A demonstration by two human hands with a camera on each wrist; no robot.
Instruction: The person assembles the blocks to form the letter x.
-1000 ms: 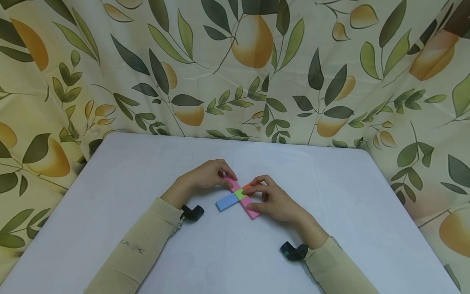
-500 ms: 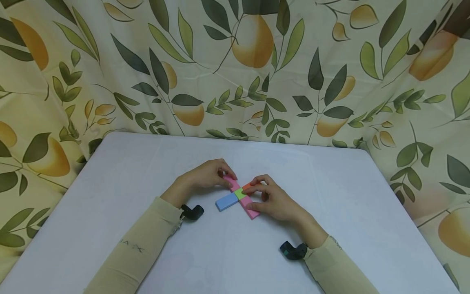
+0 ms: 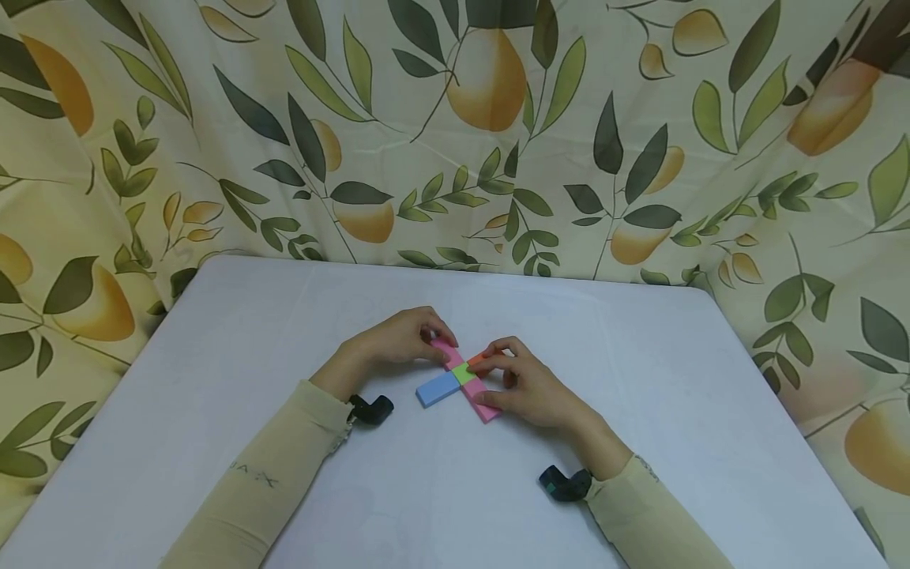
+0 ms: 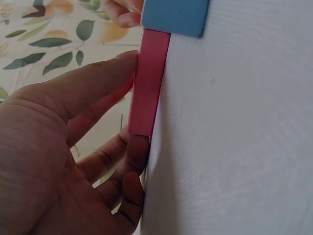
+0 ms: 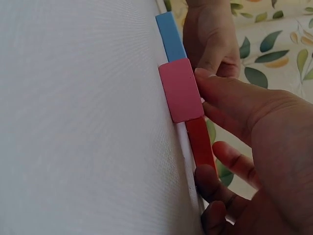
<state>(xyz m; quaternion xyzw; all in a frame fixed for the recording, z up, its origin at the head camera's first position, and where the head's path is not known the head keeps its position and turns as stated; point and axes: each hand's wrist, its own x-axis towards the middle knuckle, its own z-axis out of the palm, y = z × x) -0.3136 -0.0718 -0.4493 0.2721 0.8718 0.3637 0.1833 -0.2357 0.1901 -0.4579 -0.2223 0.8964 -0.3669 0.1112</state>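
Several flat blocks lie on the table in a cross. A green block is the centre, with a blue block towards the near left and an orange block opposite. Two pink blocks make the other arms. My left hand holds the far pink block, thumb along its side and fingers curled at its outer end. My right hand has its thumb on the near pink block, one fingertip at the green block and other fingers at the orange one, whose outer end is partly hidden.
The blocks lie on a white-covered table. A curtain with fruit and leaf print hangs behind it. Black wrist-worn devices stick out by the left sleeve and the right sleeve.
Both hands stay in place on the blocks, and the cross keeps its form. The whole view has shifted very slightly.
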